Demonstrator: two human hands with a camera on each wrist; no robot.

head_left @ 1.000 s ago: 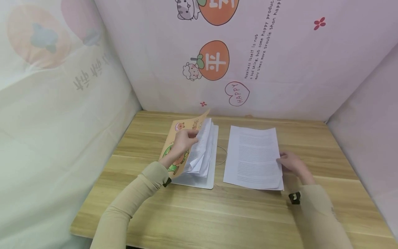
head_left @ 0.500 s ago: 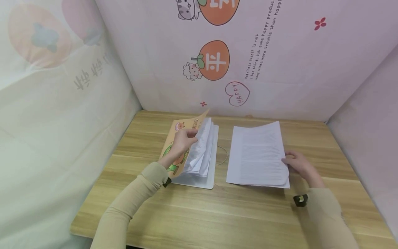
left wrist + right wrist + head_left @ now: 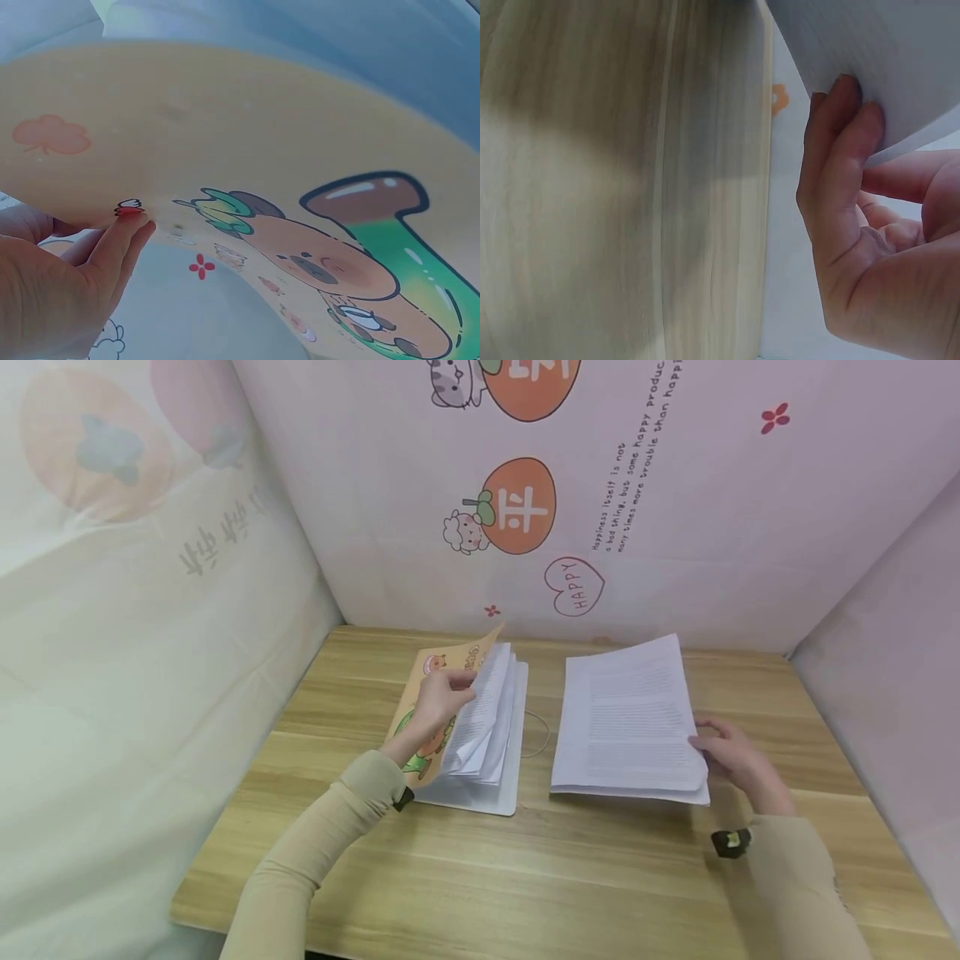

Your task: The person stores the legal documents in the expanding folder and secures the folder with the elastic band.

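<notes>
Table: a pale wooden table (image 3: 540,868) carries everything; its near part lies bare between the two sleeves.
Right hand: the right hand (image 3: 731,760) sits at the right edge of a sheaf of printed sheets (image 3: 630,727), fingers curled under and thumb over, pinching the edge. The right side of the sheaf is lifted off the wood while its left edge rests low; the right wrist view shows fingertips (image 3: 855,120) pressed against the underside of the paper.
Left hand: the left hand (image 3: 442,697) holds up the front cover of a folder (image 3: 480,777), left of the sheaf and apart from it.
Folder: the orange cartoon-printed cover (image 3: 438,681) stands tilted up toward the left; the white back panel lies flat on the table.
Contents: several printed pages (image 3: 483,718) sit inside the folder, fanned and leaning against the raised cover under the left hand's fingers.
Cord: a thin loop (image 3: 536,735) lies on the table between folder and sheaf.
Far: a pink backdrop (image 3: 675,527) with persimmon drawings and a "HAPPY" heart rises behind the table.
</notes>
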